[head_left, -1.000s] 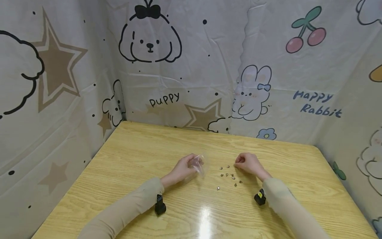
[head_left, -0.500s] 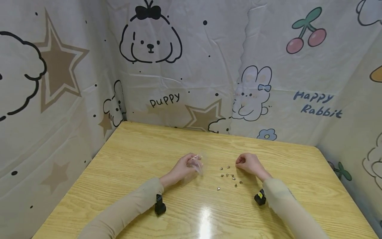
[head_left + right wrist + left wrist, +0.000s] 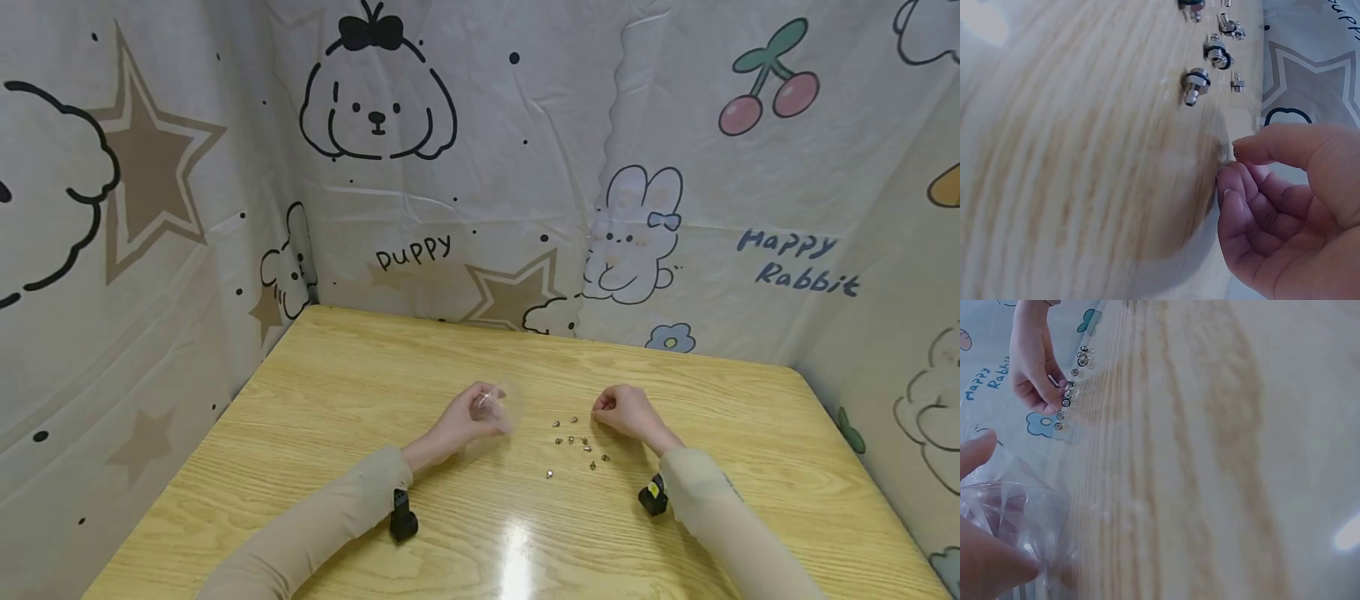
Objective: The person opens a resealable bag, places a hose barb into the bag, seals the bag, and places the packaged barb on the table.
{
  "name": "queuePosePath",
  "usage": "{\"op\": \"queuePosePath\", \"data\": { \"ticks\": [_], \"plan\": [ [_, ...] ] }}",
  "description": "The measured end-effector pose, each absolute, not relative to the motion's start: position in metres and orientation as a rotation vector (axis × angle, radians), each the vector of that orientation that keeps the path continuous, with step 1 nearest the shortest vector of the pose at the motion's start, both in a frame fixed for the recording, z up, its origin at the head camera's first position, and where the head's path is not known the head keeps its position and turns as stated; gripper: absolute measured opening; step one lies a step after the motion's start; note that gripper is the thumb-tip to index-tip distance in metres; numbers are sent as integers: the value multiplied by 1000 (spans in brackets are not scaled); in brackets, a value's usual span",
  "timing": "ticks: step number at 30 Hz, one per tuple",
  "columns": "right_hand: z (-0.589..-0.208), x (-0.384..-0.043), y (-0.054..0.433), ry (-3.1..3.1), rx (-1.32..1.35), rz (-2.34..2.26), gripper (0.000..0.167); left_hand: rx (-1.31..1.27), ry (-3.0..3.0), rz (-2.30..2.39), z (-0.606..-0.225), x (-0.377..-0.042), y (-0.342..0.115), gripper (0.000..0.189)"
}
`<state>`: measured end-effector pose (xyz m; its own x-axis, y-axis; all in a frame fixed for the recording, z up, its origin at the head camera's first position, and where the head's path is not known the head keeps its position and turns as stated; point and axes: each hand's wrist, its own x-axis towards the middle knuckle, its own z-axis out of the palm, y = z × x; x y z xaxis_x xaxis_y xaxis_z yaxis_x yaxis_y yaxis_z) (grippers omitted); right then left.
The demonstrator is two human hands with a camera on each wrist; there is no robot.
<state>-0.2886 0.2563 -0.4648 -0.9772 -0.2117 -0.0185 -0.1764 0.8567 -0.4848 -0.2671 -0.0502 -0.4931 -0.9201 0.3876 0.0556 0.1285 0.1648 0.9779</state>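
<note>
My left hand (image 3: 459,419) holds a crumpled clear plastic bag (image 3: 1013,515) above the table, its thumb and fingers on either side of the film. Right of the bag, several small metal barbed fittings (image 3: 571,439) lie scattered on the wood; up close, a fitting (image 3: 1195,84) shows a black ring round its threaded body. Beyond them, near the tabletop, my right hand (image 3: 626,410) pinches a tiny metal fitting (image 3: 1236,152) between thumb and index finger. Most of that piece is hidden by the fingertips. The other right fingers are curled in.
The wooden table (image 3: 360,358) carries the fittings in a loose group between the hands. A printed cloth (image 3: 480,167) hangs along its back and sides. Black wrist cameras, a left one (image 3: 402,517) and a right one (image 3: 654,496), sit under the sleeves.
The plastic bag has shifted and changed shape slightly in my left hand, whose fingers spread a little. My right hand moved slightly right at first, then stayed. The loose fittings lie as before.
</note>
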Motion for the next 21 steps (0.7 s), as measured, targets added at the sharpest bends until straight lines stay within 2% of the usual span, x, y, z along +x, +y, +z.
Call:
{"op": "queuePosePath", "data": {
  "ticks": [8,21],
  "plan": [
    [-455,-291,255,2972,-303,-808,7,522,2214,1862,-494,-268,-50,45],
    [-415,-286,227,2923,-574,-947,5,531,2215,1819,-498,-268,-49,43]
  ]
}}
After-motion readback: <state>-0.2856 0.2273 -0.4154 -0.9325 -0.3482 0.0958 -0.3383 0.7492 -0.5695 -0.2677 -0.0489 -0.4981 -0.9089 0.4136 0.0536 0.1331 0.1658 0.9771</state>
